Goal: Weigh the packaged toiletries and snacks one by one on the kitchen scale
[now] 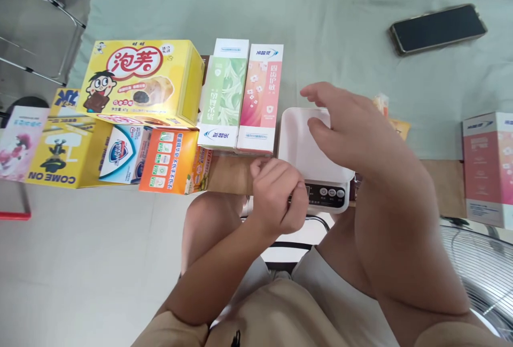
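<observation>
My right hand hovers over the white kitchen scale, fingers stretched out and apart, holding nothing. My left hand is curled into a loose fist at the table's front edge, right beside the scale's button panel; nothing shows in it. Just left of the scale lie a green toothpaste box and a pink toothpaste box, side by side.
A big yellow snack box sits on other boxes, with an orange box, a blue-and-white soap box and a yellow "COME ON" box. A phone lies far right. A pink-white box stands right; a fan grille is below.
</observation>
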`<state>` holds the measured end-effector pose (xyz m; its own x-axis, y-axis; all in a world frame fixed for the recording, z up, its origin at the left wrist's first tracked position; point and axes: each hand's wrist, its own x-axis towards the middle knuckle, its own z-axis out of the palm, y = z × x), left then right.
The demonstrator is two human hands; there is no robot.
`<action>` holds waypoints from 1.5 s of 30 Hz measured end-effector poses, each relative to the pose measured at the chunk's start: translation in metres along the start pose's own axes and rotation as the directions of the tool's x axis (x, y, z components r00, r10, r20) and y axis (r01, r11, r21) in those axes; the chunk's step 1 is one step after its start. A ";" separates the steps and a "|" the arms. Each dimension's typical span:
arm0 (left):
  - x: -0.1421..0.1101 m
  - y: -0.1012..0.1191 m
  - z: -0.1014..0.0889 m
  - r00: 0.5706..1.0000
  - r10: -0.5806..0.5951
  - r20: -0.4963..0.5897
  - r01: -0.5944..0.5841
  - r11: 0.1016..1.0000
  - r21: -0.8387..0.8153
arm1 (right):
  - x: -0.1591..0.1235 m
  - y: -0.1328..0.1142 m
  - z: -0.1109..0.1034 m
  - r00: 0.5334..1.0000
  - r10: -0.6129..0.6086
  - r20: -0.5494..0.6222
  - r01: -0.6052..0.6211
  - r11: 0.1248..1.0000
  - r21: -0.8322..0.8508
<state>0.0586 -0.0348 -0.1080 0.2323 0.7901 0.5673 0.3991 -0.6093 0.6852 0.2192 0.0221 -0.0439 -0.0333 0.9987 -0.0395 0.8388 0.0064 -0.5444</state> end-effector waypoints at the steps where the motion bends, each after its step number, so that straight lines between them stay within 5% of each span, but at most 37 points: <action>1: -0.003 0.002 0.001 1.000 -0.002 -0.001 0.002 1.000 0.005 | 0.000 0.002 0.001 1.000 0.000 0.021 0.000 1.000 -0.028; 12: -0.005 0.003 0.013 0.999 0.043 0.014 -0.041 0.986 -0.160 | 0.000 0.014 -0.002 0.990 0.016 0.143 0.013 0.980 -0.198; 19: -0.003 0.010 0.040 0.997 0.071 0.015 -0.067 0.980 -0.190 | -0.011 0.035 -0.014 0.993 0.035 0.113 -0.028 0.997 -0.070; 23: -0.001 0.011 0.044 0.996 0.086 0.013 -0.083 0.987 -0.138 | -0.019 0.042 -0.030 0.996 0.088 0.027 -0.087 0.996 -0.031; 27: 0.001 0.020 0.041 0.960 0.274 -0.058 -0.274 0.962 0.006 | -0.031 0.031 -0.057 0.969 0.232 -0.086 -0.237 0.970 -0.057; 32: 0.009 0.043 0.055 0.947 0.319 -0.027 -0.320 0.937 -0.143 | -0.054 0.027 -0.087 0.939 0.266 -0.217 -0.289 0.954 -0.080; 37: 0.008 0.082 0.090 0.976 0.205 0.073 -0.163 0.910 -0.381 | -0.073 0.049 -0.105 0.916 0.359 -0.181 -0.362 0.932 0.020; 41: -0.001 0.113 0.126 0.973 0.042 0.227 0.061 0.900 -0.431 | -0.078 0.081 -0.113 0.774 0.604 -0.190 -0.577 0.796 0.182; 45: 0.003 0.134 0.174 0.905 -0.048 0.423 0.238 0.881 -0.408 | -0.088 0.114 -0.123 0.691 0.684 -0.233 -0.633 0.728 0.263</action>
<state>0.2668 -0.1028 -0.0941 0.5664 0.7727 0.2866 0.0454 -0.3765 0.9253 0.3842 -0.0584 0.0008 0.6779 0.7062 -0.2043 0.4891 -0.6407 -0.5919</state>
